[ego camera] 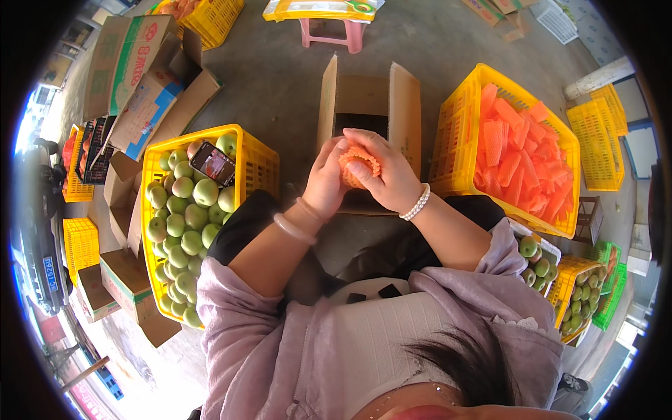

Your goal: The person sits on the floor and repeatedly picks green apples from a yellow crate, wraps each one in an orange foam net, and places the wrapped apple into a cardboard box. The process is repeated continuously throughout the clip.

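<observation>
Both hands meet above an open cardboard box (362, 90) and clasp an orange foam net sleeve (350, 179). My left hand (326, 173) wraps its left side, with a pale bangle on that wrist. From the right, my right hand (391, 170) curls over it, thumb across the sleeve's ruffled opening. Whether a fruit sits inside is hidden by the fingers and netting. At my left stands a yellow plastic crate (239, 137) of green apples (191, 242), a smartphone (213, 164) lying on top. Flattened orange foam sleeves (517, 152) fill another yellow crate (455, 128) at my right.
Ahead, a pink plastic stool (332, 34) bears a yellow-edged tray with green-handled scissors (361, 6). Cardboard boxes (134, 68) pile up at far left. Behind the sleeve crate are more crates of green fruit (580, 296). A parked car (39, 236) shows at the left rim.
</observation>
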Available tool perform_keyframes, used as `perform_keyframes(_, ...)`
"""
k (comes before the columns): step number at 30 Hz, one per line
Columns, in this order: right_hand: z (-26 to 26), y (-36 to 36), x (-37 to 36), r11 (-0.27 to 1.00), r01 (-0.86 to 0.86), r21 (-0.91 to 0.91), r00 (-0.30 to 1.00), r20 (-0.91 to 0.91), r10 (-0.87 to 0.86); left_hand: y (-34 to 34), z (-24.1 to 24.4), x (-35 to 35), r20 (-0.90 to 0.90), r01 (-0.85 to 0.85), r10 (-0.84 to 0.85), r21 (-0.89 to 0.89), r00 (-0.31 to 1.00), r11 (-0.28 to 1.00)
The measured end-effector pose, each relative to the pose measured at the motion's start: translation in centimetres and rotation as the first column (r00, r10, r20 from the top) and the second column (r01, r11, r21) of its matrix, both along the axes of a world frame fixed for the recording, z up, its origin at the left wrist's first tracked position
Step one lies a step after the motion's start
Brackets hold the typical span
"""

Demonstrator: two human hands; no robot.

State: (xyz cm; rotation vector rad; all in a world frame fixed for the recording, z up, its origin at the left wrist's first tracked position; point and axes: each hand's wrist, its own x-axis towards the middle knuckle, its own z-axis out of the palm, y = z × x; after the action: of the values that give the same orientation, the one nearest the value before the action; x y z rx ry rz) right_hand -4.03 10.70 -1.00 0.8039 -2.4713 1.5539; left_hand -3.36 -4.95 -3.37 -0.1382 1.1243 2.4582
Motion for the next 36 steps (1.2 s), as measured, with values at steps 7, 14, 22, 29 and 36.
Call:
perform_keyframes(7, 0.6, 0.1, -0.1, 0.998, 0.061, -0.032, 0.987, -0.145, -0.065, 0.5, 1.5, 0.1, 0.073, 0.125, -0.135, 0.124, 0.988, 0.984)
perform_keyframes(14, 1.3, 0.4, -0.2, 0.986, -0.041, -0.159, 0.995, -0.099, 0.026, 0.2, 1.2, 0.0, 0.072, 0.157, -0.190, 0.328, 0.979, 0.932)
perform_keyframes(22, 1.2, 0.5, -0.7, 0.987, -0.053, 0.154, 0.976, -0.200, 0.084, 0.5, 1.3, 0.2, 0.031, 0.085, -0.094, 0.225, 0.995, 0.971)
perform_keyframes(29, 0.6, 1.0, -0.8, 0.992, -0.090, -0.092, 0.967, -0.248, 0.065, 0.5, 2.3, 0.4, 0.055, 0.174, -0.197, 0.283, 0.979, 0.943)
perform_keyframes(36, 1.5, 0.4, -0.4, 1.000, -0.018, 0.014, 0.995, -0.093, 0.019, 0.0, 0.7, 0.2, 0.100, 0.089, -0.125, 0.309, 0.987, 0.947)
